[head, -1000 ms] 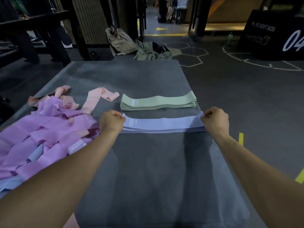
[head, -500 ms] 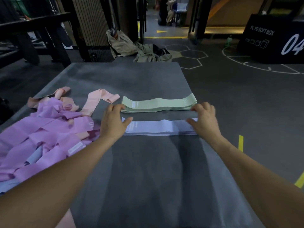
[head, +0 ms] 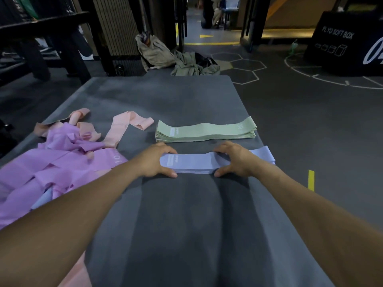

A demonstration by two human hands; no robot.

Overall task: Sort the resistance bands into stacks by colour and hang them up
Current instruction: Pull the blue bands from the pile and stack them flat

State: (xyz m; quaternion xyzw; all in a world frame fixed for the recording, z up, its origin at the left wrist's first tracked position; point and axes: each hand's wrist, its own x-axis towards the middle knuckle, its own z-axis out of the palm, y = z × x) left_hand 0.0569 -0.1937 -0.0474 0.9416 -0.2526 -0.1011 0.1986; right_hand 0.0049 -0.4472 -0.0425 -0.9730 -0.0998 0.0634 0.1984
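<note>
Head camera: both hands, left point(head: 154, 162) and right point(head: 235, 159), have slid inward along the blue band stack point(head: 192, 163) on the grey mat point(head: 186, 224), fingers and thumbs now cupping its edges, squaring it below the green stack point(head: 205, 131).

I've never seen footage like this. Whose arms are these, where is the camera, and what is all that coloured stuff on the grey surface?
There is no machine here: these are a person's two bare arms, filmed by a wide-angle camera worn on their head, looking forward and down. That is why the arms seem to grow out of the bottom of the picture.

The grey mat holds stretchy resistance bands being sorted by colour. A neat green stack lies further away. Nearer is a blue stack: the left hand cups its left end and the right hand grips it nearer the right, thumbs in front and fingers behind, as if squaring it up. At the left lies an unsorted heap of purple bands with pink bands mixed in.
</note>
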